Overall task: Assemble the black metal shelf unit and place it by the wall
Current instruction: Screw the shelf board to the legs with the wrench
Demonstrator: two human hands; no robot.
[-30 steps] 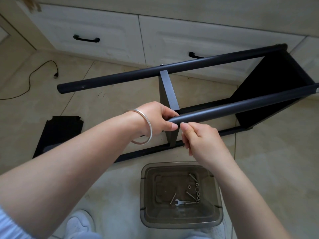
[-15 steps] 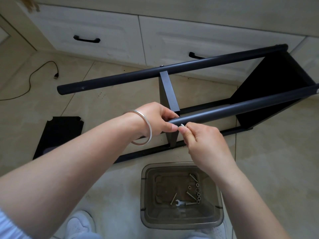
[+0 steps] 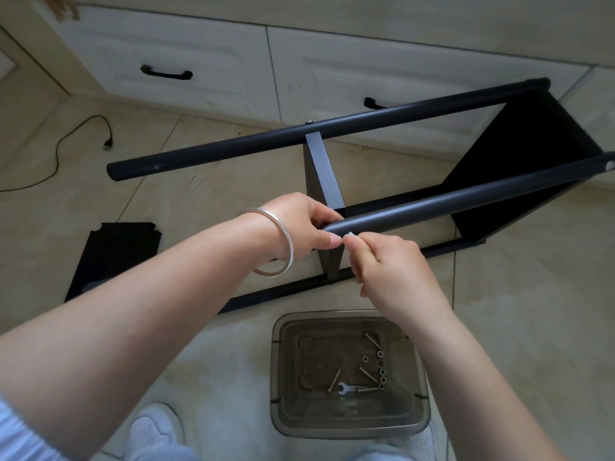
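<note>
The black metal shelf unit lies on its side on the tiled floor. Its far tube (image 3: 266, 141) and near tube (image 3: 466, 194) run left to right, joined by a middle shelf panel (image 3: 321, 174) and an end shelf panel (image 3: 532, 151). My left hand (image 3: 299, 227), with a silver bangle on the wrist, grips the near tube's free end. My right hand (image 3: 382, 261) pinches a small silver bolt (image 3: 350, 233) against that tube end, just beside my left thumb. A loose black shelf panel (image 3: 116, 254) lies flat at the left.
A clear plastic box (image 3: 349, 424) between my feet holds several screws, nuts and a small wrench (image 3: 346, 389). White drawers with black handles (image 3: 166, 74) line the back. A black cable (image 3: 73, 138) trails on the floor at the left.
My right fingers have shifted slightly up and left along the tube end, and the silver bolt head now shows at my fingertips. My left hand and the frame have stayed put.
</note>
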